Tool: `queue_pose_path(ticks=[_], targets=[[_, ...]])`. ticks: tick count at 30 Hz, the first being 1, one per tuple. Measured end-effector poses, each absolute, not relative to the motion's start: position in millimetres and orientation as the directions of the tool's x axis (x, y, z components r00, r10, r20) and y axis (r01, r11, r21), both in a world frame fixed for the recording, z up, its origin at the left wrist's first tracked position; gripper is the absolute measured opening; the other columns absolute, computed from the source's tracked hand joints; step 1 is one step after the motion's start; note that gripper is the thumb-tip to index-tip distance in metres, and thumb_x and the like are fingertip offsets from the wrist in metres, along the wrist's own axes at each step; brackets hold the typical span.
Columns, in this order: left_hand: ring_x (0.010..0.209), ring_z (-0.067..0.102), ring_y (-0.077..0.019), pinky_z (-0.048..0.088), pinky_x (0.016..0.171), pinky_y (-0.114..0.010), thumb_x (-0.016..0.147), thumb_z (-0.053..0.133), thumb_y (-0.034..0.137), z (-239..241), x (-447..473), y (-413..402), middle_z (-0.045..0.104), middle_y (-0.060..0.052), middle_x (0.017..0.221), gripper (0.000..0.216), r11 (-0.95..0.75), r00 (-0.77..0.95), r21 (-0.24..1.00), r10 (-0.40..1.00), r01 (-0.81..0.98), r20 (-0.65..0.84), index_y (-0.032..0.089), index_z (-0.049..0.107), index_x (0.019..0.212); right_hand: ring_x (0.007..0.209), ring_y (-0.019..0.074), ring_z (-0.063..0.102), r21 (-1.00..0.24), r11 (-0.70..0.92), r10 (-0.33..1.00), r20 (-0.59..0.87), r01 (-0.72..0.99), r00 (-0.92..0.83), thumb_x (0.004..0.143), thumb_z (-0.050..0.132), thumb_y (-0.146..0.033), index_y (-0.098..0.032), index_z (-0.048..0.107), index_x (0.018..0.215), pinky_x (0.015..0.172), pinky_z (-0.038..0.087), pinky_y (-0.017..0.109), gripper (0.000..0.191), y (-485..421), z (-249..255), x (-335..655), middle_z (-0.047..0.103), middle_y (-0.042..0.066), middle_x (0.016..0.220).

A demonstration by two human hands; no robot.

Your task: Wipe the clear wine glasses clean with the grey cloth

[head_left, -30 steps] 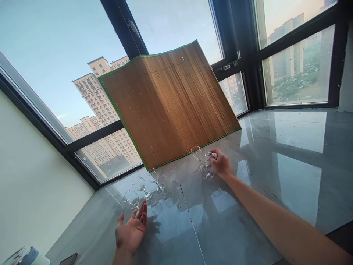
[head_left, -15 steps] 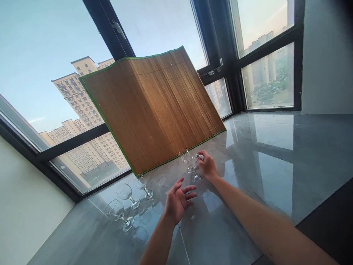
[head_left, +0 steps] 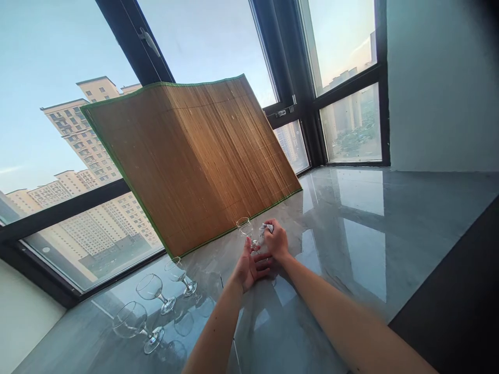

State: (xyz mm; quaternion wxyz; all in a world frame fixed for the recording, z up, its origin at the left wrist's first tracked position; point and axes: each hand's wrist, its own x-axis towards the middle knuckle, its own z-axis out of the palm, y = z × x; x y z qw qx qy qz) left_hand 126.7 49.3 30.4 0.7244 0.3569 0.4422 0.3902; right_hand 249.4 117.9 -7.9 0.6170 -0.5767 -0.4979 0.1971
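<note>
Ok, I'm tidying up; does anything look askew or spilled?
No spill shows. The mat before the window looks odd: its top edge bows rather than running straight. The glasses seem tilted only by the slanted view.

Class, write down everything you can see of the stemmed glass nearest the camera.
The stemmed glass looks clear and colourless, with a rounded bowl, slim stem and flat, round foot. It appears empty and stands upright at the near end of a row of three, reflected in the glossy grey tiled surface; only that surface touches it.
</note>
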Motion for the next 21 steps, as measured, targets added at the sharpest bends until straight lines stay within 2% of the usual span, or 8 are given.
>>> queue_pose_path(ticks=[3,8,14,17,21], targets=[[0.076,0.073,-0.0238,0.056,0.058,-0.031,0.081,0.037,0.083,31.5,120.9,41.7,0.071,-0.016,0.103,0.071,0.405,0.284,0.867,0.901,-0.288,-0.327,0.022,0.043,0.117,0.08,0.0213,0.067,-0.909,0.261,0.818,0.387,0.325,0.426,0.082,0.048,-0.021,-0.022,0.066,0.1,0.07,0.044,0.027,0.025,117.5,-7.3,249.6,0.074,0.006,0.089],[0.089,0.072,-0.0288,0.057,0.064,-0.035,0.08,0.038,0.085,32.7,96.2,20.0,0.068,-0.021,0.115,0.074,0.252,0.207,0.913,0.959,-0.322,-0.192,0.022,0.038,0.119,0.078,0.0221,0.066,-0.91,0.256,0.825,0.381,0.326,0.418,0.083,0.048,-0.023,-0.022,0.067,0.099,0.069,0.043,0.028,0.025,117.8,-7.3,249.0,0.073,0.006,0.086],[0.11,0.067,-0.0321,0.056,0.083,-0.044,0.078,0.043,0.084,32.4,57.5,-7.4,0.062,-0.023,0.128,0.075,0.212,0.168,0.83,0.975,-0.516,-0.145,0.021,0.044,0.119,0.077,0.0221,0.066,-0.911,0.251,0.835,0.374,0.326,0.403,0.081,0.048,-0.022,-0.023,0.067,0.097,0.067,0.041,0.027,0.024,119.7,-9.1,248.8,0.072,0.005,0.082],[0.113,0.065,-0.0333,0.056,0.086,-0.045,0.078,0.047,0.083,29.8,44.7,-13.6,0.062,-0.023,0.127,0.07,0.24,0.165,0.761,0.971,-0.604,-0.175,0.019,0.051,0.106,0.079,0.0223,0.065,-0.91,0.249,0.837,0.375,0.332,0.399,0.08,0.049,-0.021,-0.023,0.067,0.097,0.067,0.041,0.027,0.025,119.0,-9.1,248.8,0.073,0.006,0.084],[0.112,0.066,-0.034,0.059,0.08,-0.041,0.08,0.05,0.079,29.2,39.5,-16.1,0.063,-0.024,0.123,0.061,0.255,0.128,0.667,0.964,-0.7,-0.235,0.018,0.049,0.085,0.077,0.0219,0.065,-0.908,0.247,0.839,0.375,0.34,0.393,0.08,0.049,-0.022,-0.023,0.067,0.097,0.065,0.04,0.027,0.025,117.7,-8.5,249.6,0.072,0.005,0.083]])
